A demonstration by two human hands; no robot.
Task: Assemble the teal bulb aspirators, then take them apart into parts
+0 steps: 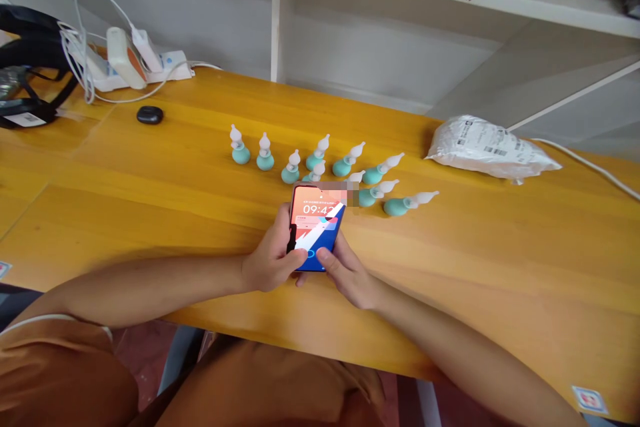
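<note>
Head view shows a phone (317,225) held just above the near part of the worktop (150,213), its screen lit and showing a clock face with bright coloured shapes; the left hand (270,259) wraps the phone's left edge with fingers curled behind it and the thumb lying along the side; the right hand (346,273) cups the lower right corner, its thumb tip pressing the bottom of the screen near a small round icon; so both hands are closed on the phone, and the lock screen is up, which suggests the phone is woken but not yet opened.

Just beyond the hands stands a cluster of small teal bulbs with white tips (320,170), some upright, those to the right tipped over on their sides; none is touched, and the phone hides part of the nearest ones.

Farther out to the right lies a white plastic parcel (487,147) with a white cable (590,167) trailing past it; far to the left are a small dark earbud case (150,115), a power strip with plugs and a charger (130,57), and a black headset (25,80) at the edge; nothing lies between the hands and the bulbs.
</note>
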